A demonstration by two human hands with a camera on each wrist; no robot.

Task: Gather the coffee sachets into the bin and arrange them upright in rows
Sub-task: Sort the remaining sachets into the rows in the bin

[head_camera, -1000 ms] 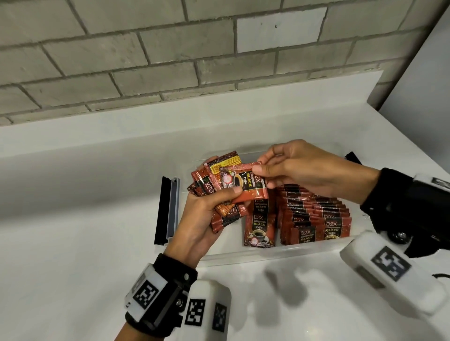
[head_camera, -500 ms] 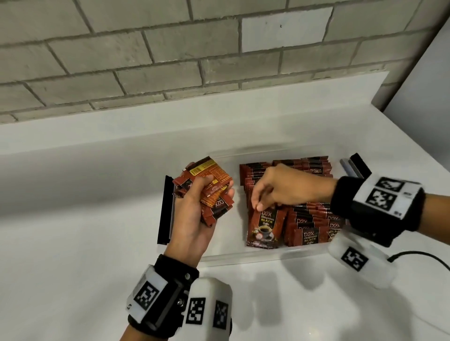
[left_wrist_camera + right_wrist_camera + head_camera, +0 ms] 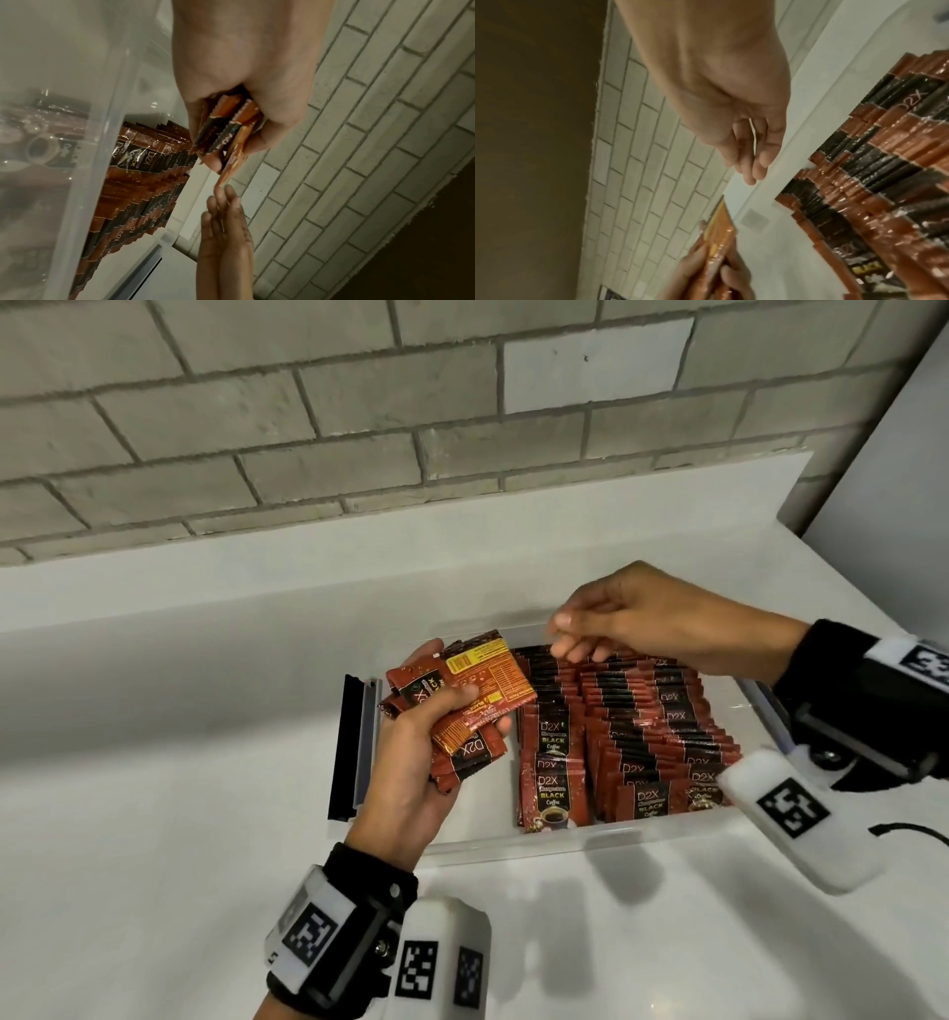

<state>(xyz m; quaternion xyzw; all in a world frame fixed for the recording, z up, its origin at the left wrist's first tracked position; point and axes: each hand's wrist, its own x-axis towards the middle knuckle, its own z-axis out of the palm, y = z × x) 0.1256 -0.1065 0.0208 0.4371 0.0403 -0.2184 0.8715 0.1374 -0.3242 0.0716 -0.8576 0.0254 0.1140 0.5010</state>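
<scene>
Left hand [image 3: 411, 762] holds a fanned bundle of coffee sachets [image 3: 462, 706] in a firm grip, just left of the bin [image 3: 513, 845]. Inside the bin, rows of sachets [image 3: 631, 737] lean together. Above them, right hand [image 3: 662, 618] hovers, grip loose and empty. Best pinch one sachet's top edge, then slot it upright against the nearest row.

Clear plastic rectangular bin [image 3: 534, 847] on white desk [image 3: 154, 865], long side facing viewer. Inside: red-and-black foil "D2X Black Coffee" sachets in bin [image 3: 662, 726] standing upright, packed in rows running 12 to 6 o'clock; 3 rows approx, filling centre + 3 o'clock part; 9 o'clock part of bin floor bare. Front sachet of left row shows a cup picture. Fanned bunch of same sachets [image 3: 462, 701], some back-side out w/ orange-yellow label, gripped in left hand [image 3: 411, 778] over bin's 9 o'clock end.
</scene>
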